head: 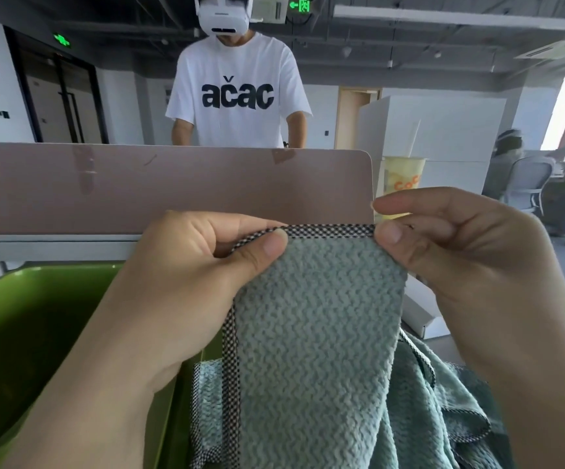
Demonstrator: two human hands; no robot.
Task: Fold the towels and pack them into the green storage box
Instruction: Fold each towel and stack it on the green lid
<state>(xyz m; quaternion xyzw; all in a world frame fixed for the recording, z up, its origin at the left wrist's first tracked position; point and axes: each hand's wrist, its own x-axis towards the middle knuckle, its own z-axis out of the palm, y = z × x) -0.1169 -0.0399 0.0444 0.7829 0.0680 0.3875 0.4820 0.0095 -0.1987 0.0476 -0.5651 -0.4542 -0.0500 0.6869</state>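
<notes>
A pale teal towel (318,333) with a black-and-white checked border hangs upright in front of me. My left hand (172,292) pinches its top left corner between thumb and fingers. My right hand (460,265) pinches the top right corner. The top edge is stretched flat between them. More teal towels (443,407) lie crumpled below and to the right. The green storage box (27,319) stands at the lower left, partly behind my left arm; the part of its inside that I see holds nothing.
A pinkish desk divider (172,187) rises behind the towel. A person in a white T-shirt (237,93) with a headset stands beyond it. A yellow drink cup (404,177) sits at the divider's right end. White boxes (423,316) lie on the right.
</notes>
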